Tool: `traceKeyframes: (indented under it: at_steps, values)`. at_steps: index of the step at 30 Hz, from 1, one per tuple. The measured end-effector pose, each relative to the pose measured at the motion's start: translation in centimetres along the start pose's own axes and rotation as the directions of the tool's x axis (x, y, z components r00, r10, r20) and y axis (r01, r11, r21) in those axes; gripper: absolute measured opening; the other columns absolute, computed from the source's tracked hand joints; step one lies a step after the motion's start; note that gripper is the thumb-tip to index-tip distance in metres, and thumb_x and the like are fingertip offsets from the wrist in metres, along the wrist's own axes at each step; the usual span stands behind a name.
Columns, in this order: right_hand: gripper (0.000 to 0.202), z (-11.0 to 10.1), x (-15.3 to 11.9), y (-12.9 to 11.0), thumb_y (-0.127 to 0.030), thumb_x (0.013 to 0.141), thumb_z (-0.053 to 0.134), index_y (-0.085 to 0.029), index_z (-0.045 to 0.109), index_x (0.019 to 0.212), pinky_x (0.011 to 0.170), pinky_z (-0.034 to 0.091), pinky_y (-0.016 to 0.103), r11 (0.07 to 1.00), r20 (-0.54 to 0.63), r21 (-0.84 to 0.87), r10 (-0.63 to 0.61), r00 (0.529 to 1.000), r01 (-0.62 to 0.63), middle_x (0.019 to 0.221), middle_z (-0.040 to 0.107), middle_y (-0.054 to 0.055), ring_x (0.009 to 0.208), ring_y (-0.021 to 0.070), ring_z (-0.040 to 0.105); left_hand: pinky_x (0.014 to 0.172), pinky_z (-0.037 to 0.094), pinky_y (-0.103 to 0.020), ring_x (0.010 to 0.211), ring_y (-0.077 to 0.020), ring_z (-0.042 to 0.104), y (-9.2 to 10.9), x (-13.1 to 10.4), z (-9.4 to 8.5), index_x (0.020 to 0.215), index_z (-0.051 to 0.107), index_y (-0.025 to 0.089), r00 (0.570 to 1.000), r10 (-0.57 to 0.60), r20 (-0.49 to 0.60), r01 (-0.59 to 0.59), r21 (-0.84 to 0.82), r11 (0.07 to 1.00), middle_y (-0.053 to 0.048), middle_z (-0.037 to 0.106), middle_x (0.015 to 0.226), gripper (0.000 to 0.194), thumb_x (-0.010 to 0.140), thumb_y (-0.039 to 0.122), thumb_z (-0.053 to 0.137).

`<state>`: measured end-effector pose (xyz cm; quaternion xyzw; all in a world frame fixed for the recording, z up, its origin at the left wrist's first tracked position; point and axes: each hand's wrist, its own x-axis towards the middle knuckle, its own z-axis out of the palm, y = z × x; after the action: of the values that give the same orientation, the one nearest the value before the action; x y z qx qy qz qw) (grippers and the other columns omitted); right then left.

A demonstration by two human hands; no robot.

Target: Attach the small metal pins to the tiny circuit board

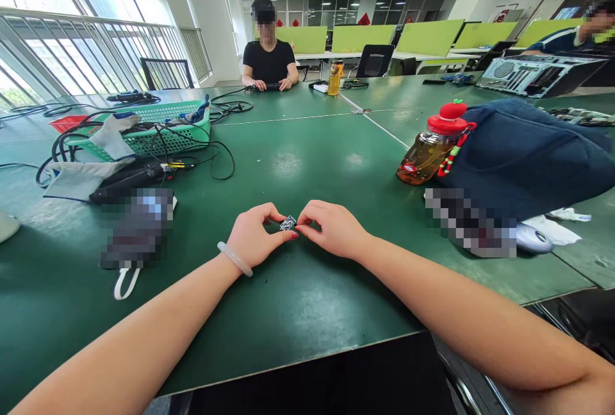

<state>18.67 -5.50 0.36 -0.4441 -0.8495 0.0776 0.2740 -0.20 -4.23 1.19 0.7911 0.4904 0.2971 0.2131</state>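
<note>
Between my hands, just above the green tabletop (307, 300), is a small black piece with white markings (287, 223); its exact kind is too small to make out. My left hand (252, 234), with a pale bangle at the wrist, pinches it between thumb and forefinger from the left. The fingertips of my right hand (334, 228) are closed together at the piece's right edge. Whether they grip a separate part there is hidden.
At left lie a phone (139, 229) with a white strap and a green basket (168, 141) of cables and gloves. A red-lidded bottle (425, 152), a dark blue bag (533, 152) and a mouse (533, 239) are at right. A person (269, 56) sits opposite.
</note>
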Motion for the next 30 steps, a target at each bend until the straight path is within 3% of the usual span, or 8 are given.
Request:
traceKeyframes:
  at_steps: [4,8,12,15,22,25,30]
  values:
    - [0.008,0.10,0.00,-0.01,-0.024,0.082,0.053,-0.019,0.058,0.078,0.058,0.032,0.021,0.997,-0.001,-0.075,-0.016,1.000,0.016,0.078,0.057,-0.001,0.065,0.0088,0.050,0.066,0.042,-0.031,0.071,-0.0179,0.056,0.20,0.00,-0.08,0.071,0.058,0.019,0.997,0.068,-0.019,-0.066,0.112,0.992,-0.001,0.064,0.075,0.030,0.061,0.046,0.068]
    - [0.009,0.23,-0.04,0.05,-0.025,0.083,0.052,-0.019,0.058,0.079,0.057,0.031,0.021,0.991,-0.003,-0.129,-0.044,0.999,0.043,0.079,0.058,0.000,0.065,0.0091,0.051,0.066,0.042,-0.031,0.072,-0.0178,0.056,0.34,0.00,-0.10,0.070,0.058,0.019,0.996,0.090,-0.003,-0.089,0.121,0.989,-0.001,0.064,0.075,0.028,0.061,0.044,0.068]
    - [0.015,0.15,-0.11,0.24,-0.029,0.087,0.046,-0.019,0.059,0.084,0.059,0.032,0.022,0.979,0.002,-0.171,-0.110,0.994,0.109,0.081,0.058,0.002,0.070,0.0108,0.052,0.066,0.044,-0.030,0.070,-0.0170,0.056,0.18,0.08,-0.11,0.069,0.058,0.019,0.999,0.018,0.026,-0.018,0.010,1.000,-0.001,0.065,0.074,0.030,0.059,0.045,0.070]
    - [0.019,-0.01,-0.17,0.39,-0.031,0.089,0.043,-0.020,0.059,0.089,0.062,0.035,0.023,0.969,-0.020,-0.183,-0.170,0.985,0.163,0.084,0.060,0.003,0.073,0.0116,0.053,0.069,0.046,-0.031,0.070,-0.0166,0.058,-0.05,0.25,-0.08,0.070,0.056,0.017,0.998,-0.025,0.065,0.036,-0.164,0.986,-0.002,0.065,0.074,0.032,0.057,0.042,0.072]
    - [0.023,-0.03,-0.53,0.50,-0.031,0.090,0.040,-0.023,0.060,0.098,0.069,0.039,0.024,0.955,-0.121,-0.170,-0.266,0.956,0.244,0.090,0.062,0.004,0.082,0.0128,0.055,0.066,0.049,-0.029,0.065,-0.0126,0.058,-0.28,0.37,0.02,0.068,0.050,0.016,0.979,-0.066,0.194,0.160,-0.520,0.839,-0.002,0.065,0.073,0.032,0.055,0.030,0.075]
    - [0.023,-0.11,-0.61,0.57,-0.030,0.090,0.040,-0.023,0.060,0.100,0.070,0.039,0.025,0.944,-0.139,-0.182,-0.303,0.943,0.276,0.092,0.062,0.004,0.082,0.0130,0.055,0.066,0.049,-0.030,0.065,-0.0130,0.059,-0.28,0.32,0.02,0.068,0.049,0.016,0.978,-0.070,0.197,0.168,-0.541,0.824,-0.002,0.066,0.073,0.033,0.055,0.030,0.076]
    - [0.026,-0.58,-0.45,0.40,-0.030,0.091,0.037,-0.022,0.062,0.097,0.066,0.037,0.027,0.917,-0.066,-0.267,-0.325,0.943,0.297,0.090,0.061,0.005,0.077,0.0132,0.053,0.072,0.049,-0.032,0.070,-0.0152,0.060,-0.10,0.30,-0.04,0.068,0.051,0.016,0.991,-0.059,0.120,0.106,-0.431,0.896,-0.003,0.066,0.074,0.034,0.054,0.034,0.076]
